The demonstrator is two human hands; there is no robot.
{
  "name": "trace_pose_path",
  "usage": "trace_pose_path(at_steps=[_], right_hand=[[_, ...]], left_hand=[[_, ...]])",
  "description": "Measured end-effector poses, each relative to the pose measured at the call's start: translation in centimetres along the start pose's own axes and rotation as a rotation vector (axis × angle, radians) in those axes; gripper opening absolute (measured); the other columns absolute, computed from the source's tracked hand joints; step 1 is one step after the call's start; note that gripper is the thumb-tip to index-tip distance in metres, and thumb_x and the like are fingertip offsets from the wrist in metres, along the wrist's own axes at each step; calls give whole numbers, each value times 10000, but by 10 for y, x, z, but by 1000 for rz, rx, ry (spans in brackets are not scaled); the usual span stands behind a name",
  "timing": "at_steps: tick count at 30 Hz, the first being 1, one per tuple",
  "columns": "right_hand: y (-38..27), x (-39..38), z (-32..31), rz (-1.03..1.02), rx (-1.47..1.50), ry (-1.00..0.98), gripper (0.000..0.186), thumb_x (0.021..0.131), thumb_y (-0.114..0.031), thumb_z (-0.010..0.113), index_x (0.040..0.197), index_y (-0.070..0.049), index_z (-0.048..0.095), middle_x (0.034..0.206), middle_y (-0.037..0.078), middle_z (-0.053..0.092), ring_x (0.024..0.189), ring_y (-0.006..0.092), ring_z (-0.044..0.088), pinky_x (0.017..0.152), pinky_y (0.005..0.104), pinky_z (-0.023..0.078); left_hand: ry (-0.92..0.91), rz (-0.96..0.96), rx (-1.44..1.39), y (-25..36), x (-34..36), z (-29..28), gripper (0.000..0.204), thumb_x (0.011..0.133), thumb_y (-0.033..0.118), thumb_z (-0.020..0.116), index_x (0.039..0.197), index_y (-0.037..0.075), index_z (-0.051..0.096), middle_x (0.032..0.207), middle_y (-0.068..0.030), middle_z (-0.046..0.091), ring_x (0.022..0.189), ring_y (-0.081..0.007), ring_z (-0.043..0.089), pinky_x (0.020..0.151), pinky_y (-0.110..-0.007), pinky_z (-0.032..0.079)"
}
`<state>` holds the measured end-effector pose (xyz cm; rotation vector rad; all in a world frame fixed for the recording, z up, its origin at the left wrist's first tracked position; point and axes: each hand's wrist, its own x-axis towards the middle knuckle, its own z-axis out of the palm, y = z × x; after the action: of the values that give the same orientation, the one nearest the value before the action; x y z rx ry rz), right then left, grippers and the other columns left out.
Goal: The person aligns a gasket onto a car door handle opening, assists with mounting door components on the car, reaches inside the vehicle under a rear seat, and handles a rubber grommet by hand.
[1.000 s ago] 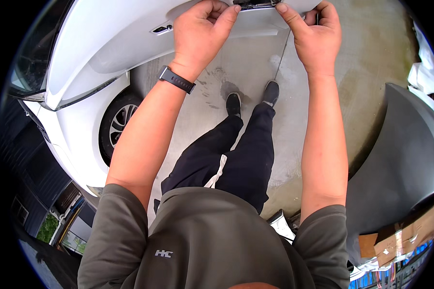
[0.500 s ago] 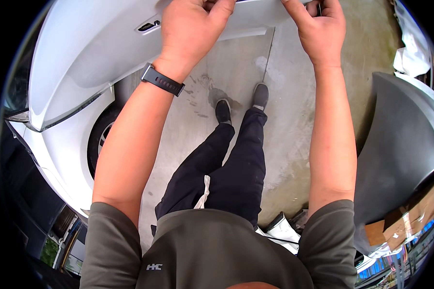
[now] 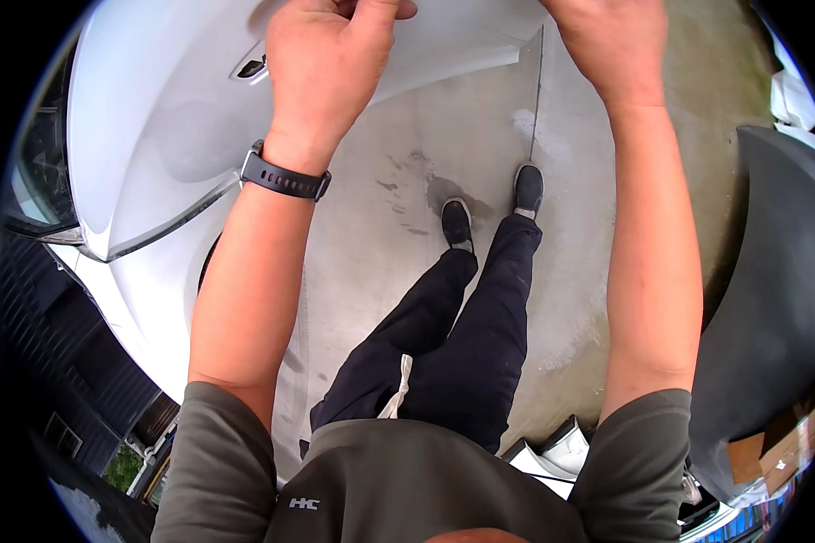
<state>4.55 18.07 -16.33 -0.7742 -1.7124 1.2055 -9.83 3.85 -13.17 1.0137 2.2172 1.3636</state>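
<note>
My left hand (image 3: 326, 68) is raised at the upper edge against a white car door (image 3: 145, 118), fingers curled, to the right of a small dark recess (image 3: 252, 66) in the panel; whatever is between its fingertips is hidden or cut off. My right hand (image 3: 620, 54) is raised at the top right beside the door's far end, its fingertips out of view. A black watch (image 3: 285, 176) is on my left wrist.
The white car body (image 3: 140, 317) runs down the left. I stand on concrete floor (image 3: 453, 127). A loose dark grey curved panel (image 3: 761, 290) lies at the right, with cardboard (image 3: 788, 443), white pieces (image 3: 561, 448) by my hip and white material (image 3: 792, 100) farther up.
Both hands have moved apart, my left leftward and my right rightward and higher. The dark part between them at the door edge has passed out of view.
</note>
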Motion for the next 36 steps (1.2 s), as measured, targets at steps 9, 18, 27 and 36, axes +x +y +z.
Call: trace_pose_path(at_steps=[9, 18, 27, 36], right_hand=[[6, 6, 18, -107, 215, 31, 297, 866, -145, 837, 1042, -20, 633, 762, -96, 519, 667, 5, 388, 577, 195, 317], [5, 6, 10, 4, -106, 38, 435, 787, -305, 934, 948, -29, 639, 696, -69, 480, 629, 56, 430, 586, 220, 373], [11, 10, 2, -70, -74, 56, 344, 857, -237, 887, 989, -19, 657, 723, -98, 465, 664, 19, 374, 623, 185, 332], [1, 5, 16, -10, 91, -15, 285, 894, -145, 823, 1059, -25, 623, 790, -91, 559, 672, -1, 401, 594, 184, 335]], left_hand=[[154, 156, 39, -7, 0, 8, 300, 999, 246, 688, 847, -13, 691, 662, -83, 663, 594, -141, 606, 575, -323, 488], [135, 99, 20, -15, 2, -3, 290, 952, 326, 694, 865, 51, 725, 736, -154, 711, 677, -344, 696, 616, -426, 532], [176, 87, 30, -16, 1, 1, 293, 863, 364, 736, 765, 89, 763, 686, -93, 713, 660, -318, 692, 607, -434, 540], [102, 93, -120, -13, -1, -5, 312, 974, 271, 717, 869, -23, 714, 712, -124, 716, 632, -184, 668, 595, -345, 519]])
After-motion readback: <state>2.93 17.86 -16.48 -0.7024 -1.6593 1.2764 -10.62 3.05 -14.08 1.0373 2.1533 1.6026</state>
